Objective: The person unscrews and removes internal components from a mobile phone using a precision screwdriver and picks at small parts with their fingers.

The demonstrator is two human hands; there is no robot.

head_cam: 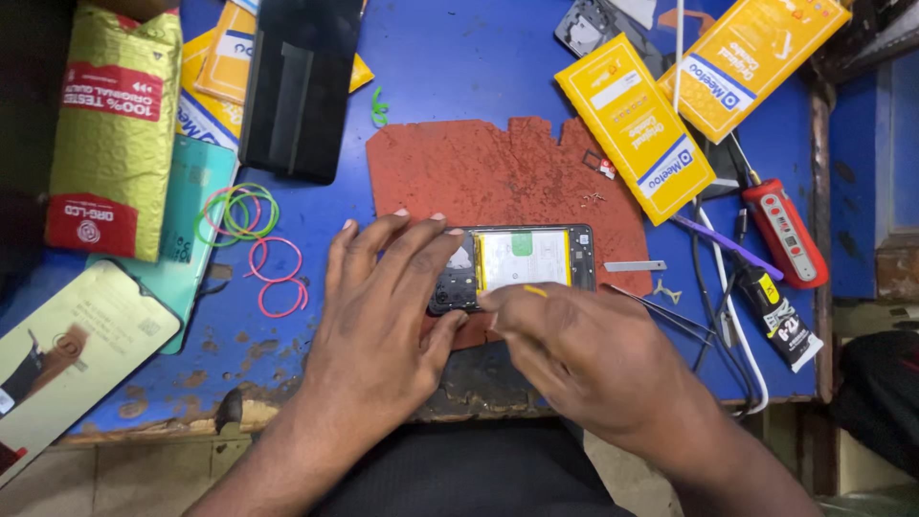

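Both hands flank the opened black rectangular phone (522,263): left hand (383,306), fingers spread, presses its 9 o'clock end; right hand (584,349) pinches at its 6 o'clock edge. Worn red mat (498,172) lies bare toward 12 o'clock on the blue surface (459,67).

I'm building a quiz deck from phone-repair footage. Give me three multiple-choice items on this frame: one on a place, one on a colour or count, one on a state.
1. Where does the opened phone lie?
A. on the red-brown mat
B. on the gold pouch
C. on the bare floor

2. What colour are the two flat boxes at the upper right?
A. white
B. yellow
C. black

3. What is the state of the phone's back?
A. cover closed
B. wrapped in film
C. cover off, battery exposed

Answers:
1. A, the phone sits on the mat's near edge, under the left hand and the right hand.
2. B, both boxes are yellow with white labels.
3. C, the pale battery and dark inner parts show.
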